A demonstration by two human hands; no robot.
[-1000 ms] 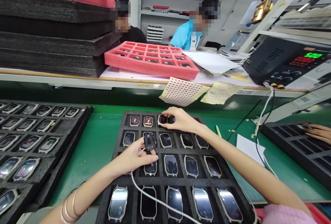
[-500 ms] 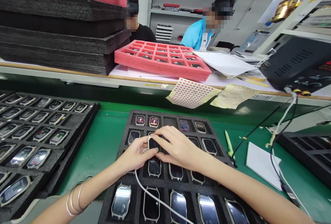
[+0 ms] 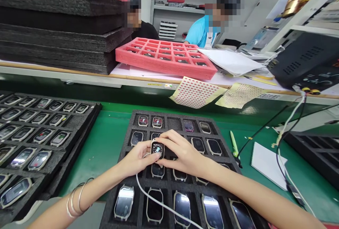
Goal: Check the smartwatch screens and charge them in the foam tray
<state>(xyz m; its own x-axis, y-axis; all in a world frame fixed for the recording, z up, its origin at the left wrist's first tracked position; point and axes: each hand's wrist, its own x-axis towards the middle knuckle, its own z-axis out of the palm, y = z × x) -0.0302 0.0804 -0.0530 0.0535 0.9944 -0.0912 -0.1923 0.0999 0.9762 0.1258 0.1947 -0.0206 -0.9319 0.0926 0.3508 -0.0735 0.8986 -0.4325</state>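
- The lit watch (image 3: 158,147) is held above the black foam tray (image 3: 173,124), facing the person, likely so the screen can be read.
- The left hand (image 3: 138,156) pinches it, thumb over the screen's lower part; the right hand (image 3: 182,150) pinches its right side, probably to steady it.
- A white cable (image 3: 161,204) runs from the left hand to the near side; its end at the fingers is hidden.
- The tray's compartments keep other watches (image 3: 154,206) apart, two lit at far left.
- The left tray (image 3: 79,126) holds rows more; the far red foam tray (image 3: 164,67) holds small dark pieces (image 3: 182,61).
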